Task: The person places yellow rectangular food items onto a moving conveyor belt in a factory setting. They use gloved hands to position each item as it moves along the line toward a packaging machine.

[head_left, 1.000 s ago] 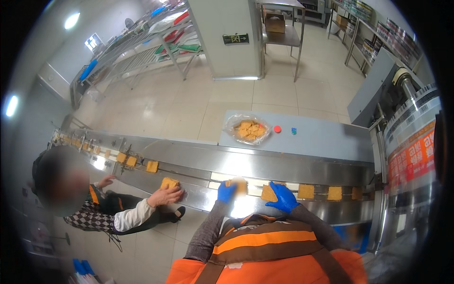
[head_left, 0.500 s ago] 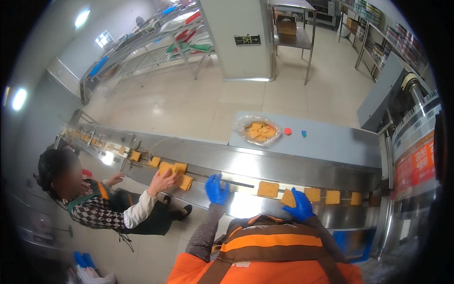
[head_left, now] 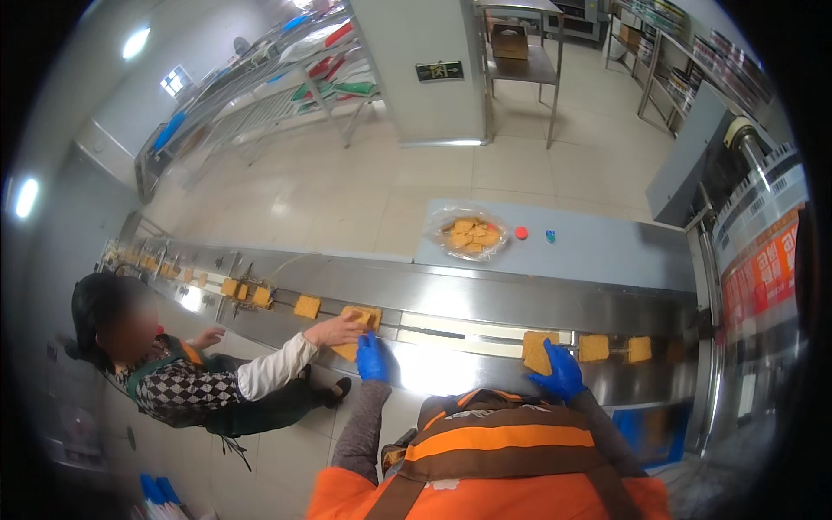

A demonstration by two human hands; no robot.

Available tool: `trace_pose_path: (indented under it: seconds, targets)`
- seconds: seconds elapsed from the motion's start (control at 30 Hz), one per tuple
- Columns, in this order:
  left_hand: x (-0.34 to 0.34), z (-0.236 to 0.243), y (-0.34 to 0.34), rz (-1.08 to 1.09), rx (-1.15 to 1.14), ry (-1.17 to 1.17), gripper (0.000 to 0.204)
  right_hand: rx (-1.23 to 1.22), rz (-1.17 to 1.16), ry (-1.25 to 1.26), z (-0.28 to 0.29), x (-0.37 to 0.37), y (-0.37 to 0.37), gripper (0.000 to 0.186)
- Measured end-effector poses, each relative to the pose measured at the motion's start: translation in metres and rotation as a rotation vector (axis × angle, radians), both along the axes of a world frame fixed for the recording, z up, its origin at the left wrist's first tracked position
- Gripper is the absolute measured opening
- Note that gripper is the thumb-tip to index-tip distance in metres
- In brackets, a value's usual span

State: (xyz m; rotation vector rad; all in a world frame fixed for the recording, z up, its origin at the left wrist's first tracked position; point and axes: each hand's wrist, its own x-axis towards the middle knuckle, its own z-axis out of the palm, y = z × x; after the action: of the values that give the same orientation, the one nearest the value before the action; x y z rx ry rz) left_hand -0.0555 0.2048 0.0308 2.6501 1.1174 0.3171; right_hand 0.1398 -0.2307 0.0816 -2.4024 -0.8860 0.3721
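On the metal conveyor, my right hand [head_left: 561, 374] in a blue glove grips a square golden biscuit [head_left: 539, 347] by its right side, thumb below and fingers at its edge. My left hand [head_left: 373, 360], gloved alike, is raised to the near edge of the line. Its fingertips close at the right end of a lower biscuit [head_left: 346, 351], partly hidden there. Right beside them, a co-worker's bare hand [head_left: 338, 328] lies over that biscuit and more biscuits [head_left: 368, 314] just behind it.
Two biscuits lie to the right, one of them [head_left: 594, 348] nearest my right hand. A single biscuit [head_left: 306, 307] and several others sit leftward. On the grey side panel are a clear bag of biscuits [head_left: 471, 236] and a red cap [head_left: 521, 233]. Printed film [head_left: 767, 269] hangs on the machine at right.
My left hand has moved left to the biscuits by the co-worker's hand, which has come rightward. My right hand has shifted slightly right; the biscuits on the line have moved right.
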Motion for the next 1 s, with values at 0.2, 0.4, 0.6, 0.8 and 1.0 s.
trace_pose_path:
  seconds: [0.2,0.4,0.6,0.8,1.0]
  targets:
    - [-0.007,0.004,-0.058,-0.205,-0.008,-0.428,0.043,-0.067,0.047,0.022,0.001,-0.009,0.003,0.094]
    - [-0.024,-0.025,-0.057,0.078,-0.155,-0.489,0.045,-0.167,0.108,0.051,0.014,-0.01,0.001,0.098]
    - [0.009,0.012,-0.097,-0.11,-0.357,-0.025,0.04,-0.211,0.172,-0.072,-0.004,0.02,-0.009,0.099]
    - [0.057,0.055,-0.168,-0.382,-0.11,0.287,0.048,-0.148,0.027,-0.256,0.0,0.036,-0.033,0.09]
    - [0.127,0.037,-0.275,-0.471,-0.473,-0.145,0.062,-0.001,-0.156,-0.117,-0.023,-0.003,-0.114,0.066]
